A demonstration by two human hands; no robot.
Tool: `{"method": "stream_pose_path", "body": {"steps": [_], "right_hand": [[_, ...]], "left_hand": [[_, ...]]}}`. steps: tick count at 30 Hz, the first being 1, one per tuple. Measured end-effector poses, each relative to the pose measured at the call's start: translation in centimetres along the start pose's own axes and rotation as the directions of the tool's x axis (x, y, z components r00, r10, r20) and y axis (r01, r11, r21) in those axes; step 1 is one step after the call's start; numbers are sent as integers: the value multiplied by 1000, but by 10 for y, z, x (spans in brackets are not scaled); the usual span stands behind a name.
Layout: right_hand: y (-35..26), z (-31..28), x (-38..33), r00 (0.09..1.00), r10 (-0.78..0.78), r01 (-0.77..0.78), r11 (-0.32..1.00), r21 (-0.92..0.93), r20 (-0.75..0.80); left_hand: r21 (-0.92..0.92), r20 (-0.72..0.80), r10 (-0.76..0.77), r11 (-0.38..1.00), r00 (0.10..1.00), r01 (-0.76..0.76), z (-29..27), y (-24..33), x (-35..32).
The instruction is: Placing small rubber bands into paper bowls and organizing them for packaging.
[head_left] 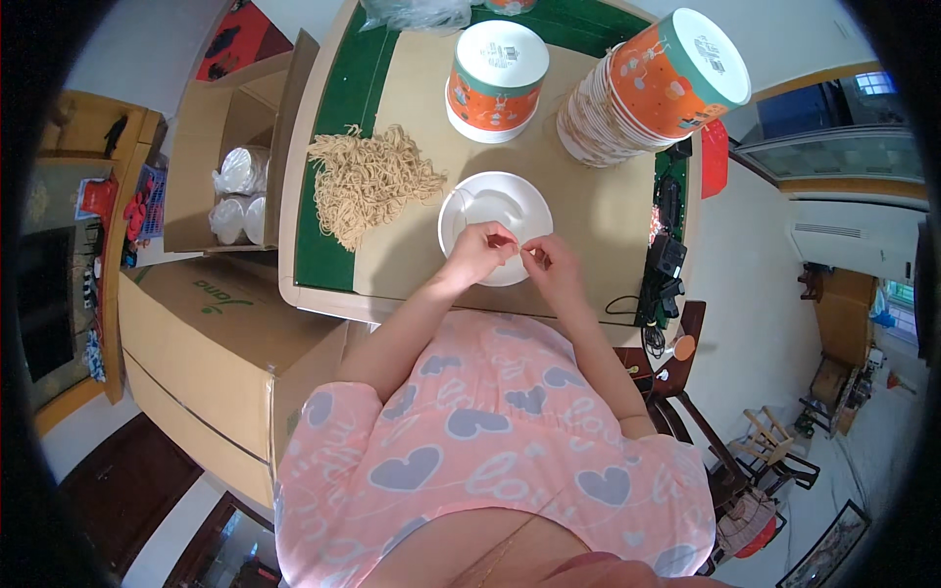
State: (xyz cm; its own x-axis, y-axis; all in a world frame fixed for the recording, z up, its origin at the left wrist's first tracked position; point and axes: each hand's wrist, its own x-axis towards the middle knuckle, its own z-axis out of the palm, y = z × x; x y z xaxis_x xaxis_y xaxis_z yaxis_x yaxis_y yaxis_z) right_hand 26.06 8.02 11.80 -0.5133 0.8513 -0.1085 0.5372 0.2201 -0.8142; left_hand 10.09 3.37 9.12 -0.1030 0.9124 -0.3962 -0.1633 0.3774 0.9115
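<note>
My left hand (478, 253) and my right hand (551, 265) meet over the near half of a round white tub (461, 211). Both pinch with thumb and fingertips, almost touching each other. Whatever lies between the fingertips is too small to make out. A tangled pile of beige cords (372, 181) lies left of the tub. Beyond the tub, an orange and green paper bucket (497, 93) stands upside down on a white one. To its right leans a tall stack of nested paper buckets (637, 93), the top one orange and green.
Brown paper covers the middle of the green-edged table (328, 235). Black adapters and cables (667, 260) line its right edge. Clear plastic wrap (417, 12) lies at the far edge. On the left, an open carton (206, 147) with white rolls rests above a big closed carton (211, 343).
</note>
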Motion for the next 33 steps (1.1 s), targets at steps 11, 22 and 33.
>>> {"method": "stream_pose_path", "body": {"steps": [11, 22, 33], "right_hand": [[8, 1, -2, 998, -5, 6, 1000, 19, -56], [8, -3, -4, 995, -21, 20, 1000, -9, -94], [9, -3, -5, 994, -21, 23, 1000, 8, -111]], "left_hand": [[20, 27, -24, 1000, 999, 23, 1, -4, 3], [63, 39, 6, 998, 999, -8, 2, 5, -3], [255, -7, 99, 962, 995, -94, 4, 7, -5]]}}
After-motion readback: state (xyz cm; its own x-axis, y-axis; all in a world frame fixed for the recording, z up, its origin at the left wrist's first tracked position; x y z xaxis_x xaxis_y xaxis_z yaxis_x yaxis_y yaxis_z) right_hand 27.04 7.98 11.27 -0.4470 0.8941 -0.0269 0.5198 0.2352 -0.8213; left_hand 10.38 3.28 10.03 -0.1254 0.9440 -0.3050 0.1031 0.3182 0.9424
